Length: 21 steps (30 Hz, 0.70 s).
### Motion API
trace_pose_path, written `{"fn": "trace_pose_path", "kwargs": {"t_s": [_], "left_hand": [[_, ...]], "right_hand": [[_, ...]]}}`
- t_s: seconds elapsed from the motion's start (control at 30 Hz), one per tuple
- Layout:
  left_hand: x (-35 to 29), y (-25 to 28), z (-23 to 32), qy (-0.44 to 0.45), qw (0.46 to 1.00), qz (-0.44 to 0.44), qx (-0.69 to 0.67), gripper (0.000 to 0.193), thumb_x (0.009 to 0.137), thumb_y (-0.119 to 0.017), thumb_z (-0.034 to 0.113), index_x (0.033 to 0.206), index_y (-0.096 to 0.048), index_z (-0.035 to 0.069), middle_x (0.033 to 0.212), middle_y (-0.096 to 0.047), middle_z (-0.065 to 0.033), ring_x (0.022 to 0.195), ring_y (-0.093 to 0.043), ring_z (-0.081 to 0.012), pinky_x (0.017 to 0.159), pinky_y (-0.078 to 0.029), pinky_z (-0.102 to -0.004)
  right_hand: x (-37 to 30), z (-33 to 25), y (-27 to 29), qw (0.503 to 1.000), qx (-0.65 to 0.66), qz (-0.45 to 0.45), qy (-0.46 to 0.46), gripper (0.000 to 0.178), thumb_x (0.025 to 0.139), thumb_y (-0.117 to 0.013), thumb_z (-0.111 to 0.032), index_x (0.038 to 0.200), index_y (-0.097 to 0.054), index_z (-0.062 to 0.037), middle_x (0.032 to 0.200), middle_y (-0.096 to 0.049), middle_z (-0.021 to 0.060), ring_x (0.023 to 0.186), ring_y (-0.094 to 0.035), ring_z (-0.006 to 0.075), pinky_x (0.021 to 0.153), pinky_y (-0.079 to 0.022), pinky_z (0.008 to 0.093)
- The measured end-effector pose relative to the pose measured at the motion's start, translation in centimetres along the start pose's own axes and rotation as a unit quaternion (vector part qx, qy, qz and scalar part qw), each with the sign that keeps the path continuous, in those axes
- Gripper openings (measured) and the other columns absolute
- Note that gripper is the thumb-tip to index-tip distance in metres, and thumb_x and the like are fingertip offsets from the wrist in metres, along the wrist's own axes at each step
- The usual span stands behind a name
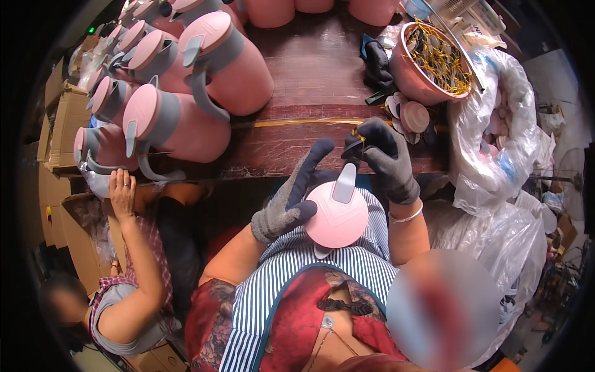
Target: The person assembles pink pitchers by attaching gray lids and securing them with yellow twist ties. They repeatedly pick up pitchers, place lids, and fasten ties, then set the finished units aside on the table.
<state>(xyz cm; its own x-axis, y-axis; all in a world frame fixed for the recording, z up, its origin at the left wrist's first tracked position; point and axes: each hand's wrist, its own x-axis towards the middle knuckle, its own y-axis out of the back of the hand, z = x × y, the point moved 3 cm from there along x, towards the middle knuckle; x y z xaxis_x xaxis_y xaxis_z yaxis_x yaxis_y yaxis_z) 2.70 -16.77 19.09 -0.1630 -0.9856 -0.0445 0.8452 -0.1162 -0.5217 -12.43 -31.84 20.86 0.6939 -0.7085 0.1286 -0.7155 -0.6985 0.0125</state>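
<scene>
A pink jug lid (334,223) with a grey lever (344,185) faces up in front of my striped apron; whatever lies beneath it is mostly hidden. My left hand (284,204), in a grey and dark glove, has its thumb at the lid's left edge, with its fingers stretched out apart from the thumb. Above the lever, my gloved right hand (389,160) pinches a dark tag (353,147) on a thin yellow string. The tag hangs just beyond the lever, close to the table's near edge.
Several pink and grey jugs (245,77) stand on the dark red table (310,68) at left. At right are a pink bucket (415,77) of yellow-stringed tags, loose round pieces (414,116) and a plastic bag (468,142). A co-worker's hand (123,193) touches the table's left edge.
</scene>
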Motion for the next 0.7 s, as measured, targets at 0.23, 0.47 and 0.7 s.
{"fn": "trace_pose_path", "kwargs": {"t_s": [0.23, 0.47, 0.7], "left_hand": [[-2.6, 0.7, -0.9, -0.053, 0.998, 0.011, 0.035, 0.110, 0.085, -0.073, 0.051, 0.165, -0.008, 0.012, 0.164, -0.025, -0.0210, 0.143, -0.044, -0.0350, 0.118, -0.033, -0.0478], [-3.5, 0.9, -2.0, -0.076, 0.997, 0.015, -0.029, 0.113, 0.083, -0.078, 0.047, 0.165, -0.008, 0.015, 0.163, -0.026, -0.0195, 0.142, -0.044, -0.0338, 0.119, -0.033, -0.0481], [-4.3, 0.4, -1.3, -0.130, 0.978, -0.049, 0.157, 0.082, 0.095, -0.063, 0.049, 0.157, -0.034, 0.003, 0.154, -0.044, -0.0229, 0.144, -0.043, -0.0305, 0.118, -0.032, -0.0438]], "right_hand": [[0.7, -6.3, -3.3, 0.841, -0.460, -0.147, 0.245, 0.033, 0.062, -0.077, -0.022, 0.094, -0.074, -0.0206, 0.082, -0.059, 0.0008, 0.083, -0.051, 0.0281, 0.077, -0.043, 0.0420], [-1.3, -7.2, -4.6, 0.838, -0.430, -0.137, 0.307, 0.024, 0.061, -0.075, -0.019, 0.084, -0.070, -0.0185, 0.080, -0.056, 0.0012, 0.079, -0.052, 0.0286, 0.068, -0.045, 0.0400], [-0.1, -7.4, -2.9, 0.987, 0.112, -0.092, 0.063, 0.023, 0.082, -0.060, -0.009, 0.097, -0.068, 0.0065, 0.090, -0.068, 0.0099, 0.077, -0.065, 0.0163, 0.075, -0.054, 0.0268]]}}
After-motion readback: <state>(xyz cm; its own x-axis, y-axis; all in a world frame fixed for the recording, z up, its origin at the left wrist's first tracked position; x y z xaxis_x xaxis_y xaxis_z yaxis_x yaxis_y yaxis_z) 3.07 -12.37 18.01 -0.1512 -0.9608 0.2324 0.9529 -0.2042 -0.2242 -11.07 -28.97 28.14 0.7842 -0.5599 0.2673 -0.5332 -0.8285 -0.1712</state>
